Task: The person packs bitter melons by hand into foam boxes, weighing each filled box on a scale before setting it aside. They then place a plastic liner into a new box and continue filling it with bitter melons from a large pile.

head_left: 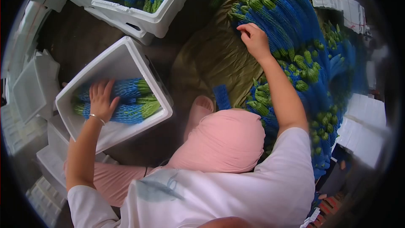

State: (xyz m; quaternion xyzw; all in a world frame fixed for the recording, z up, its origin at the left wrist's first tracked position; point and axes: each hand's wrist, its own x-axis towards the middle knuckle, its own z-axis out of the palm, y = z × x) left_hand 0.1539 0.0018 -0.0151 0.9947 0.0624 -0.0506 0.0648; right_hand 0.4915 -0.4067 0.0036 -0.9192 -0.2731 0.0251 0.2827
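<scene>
My left hand (101, 100) lies with its fingers spread on long green vegetables in blue net sleeves (128, 113) inside a white foam box (154, 76). A bracelet circles that wrist. Over the near left edge of a big pile of net-sleeved green vegetables (274, 29) hangs my right hand (254, 38), its fingers curled with the index and thumb tips close together. Nothing can be made out between those fingertips.
A second foam box (162, 14) holding netted vegetables stands at the upper left. A brown-green sheet (206, 59) lies beside the pile. An empty blue net (221, 97) is near my knee. Stacked white boxes (360, 128) stand at the right.
</scene>
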